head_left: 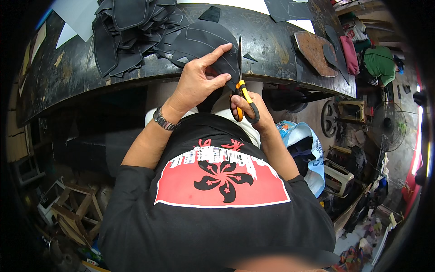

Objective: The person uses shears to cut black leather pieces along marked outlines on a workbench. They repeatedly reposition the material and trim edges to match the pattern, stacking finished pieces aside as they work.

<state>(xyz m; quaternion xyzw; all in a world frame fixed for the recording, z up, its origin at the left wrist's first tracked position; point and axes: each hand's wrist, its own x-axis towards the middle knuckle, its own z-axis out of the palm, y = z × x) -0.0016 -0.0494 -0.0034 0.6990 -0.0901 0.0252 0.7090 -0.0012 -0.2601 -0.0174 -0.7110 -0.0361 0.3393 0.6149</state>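
My right hand point(252, 109) is closed round the yellow-and-black handles of a pair of scissors point(242, 88). The scissors point away from me, blades at the right edge of a dark sheet point(202, 41) with pale outlines drawn on it. My left hand point(197, 78) holds that sheet near the table's front edge, its index finger and thumb apart on top and the other fingers partly hidden. A small dark offcut point(249, 57) lies just right of the blades. To the left is a heap of cut black pieces point(129, 31).
The black worktable point(276, 50) is worn. On its right lie a brown board point(312, 50) and long dark pieces. A blue bag point(312, 154) stands by my right side, with a fan point(388, 123) beyond. Another person in green point(379, 63) bends at far right. Wooden stools point(77, 206) stand lower left.
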